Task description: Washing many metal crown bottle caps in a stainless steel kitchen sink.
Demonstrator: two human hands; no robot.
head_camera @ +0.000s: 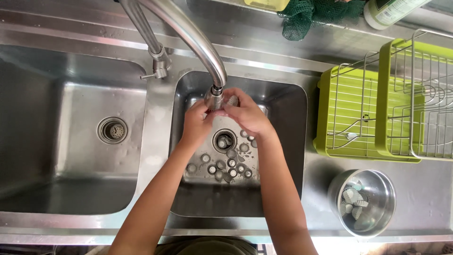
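- A small ridged metal cup (232, 100) sits at the centre of the view, just right of the tap's spout end, over the right basin.
- The right hand (247, 115) grasps this cup, fingers curled around it.
- The left hand (197, 123) meets the right under the spout, touching it; whether its fingers grip anything cannot be told.
- The tap (188, 35) arches down from 12 o'clock to the hands.
- Below the hands, toward 6 o'clock, many small cups (231, 165) lie scattered on the floor of the right basin (283, 156), around its drain (224, 140).
- At 9 o'clock lies the left basin (71, 156), with its own drain.
- At 3 o'clock a green tray holding a wire rack (377, 108) rests on the steel surface (424, 174).
- At 4 o'clock a round steel bowl (384, 186) on the surface holds several more small cups.
- At 1 o'clock, behind the basins, lie a green net (306, 16) and a bottle (391, 12).
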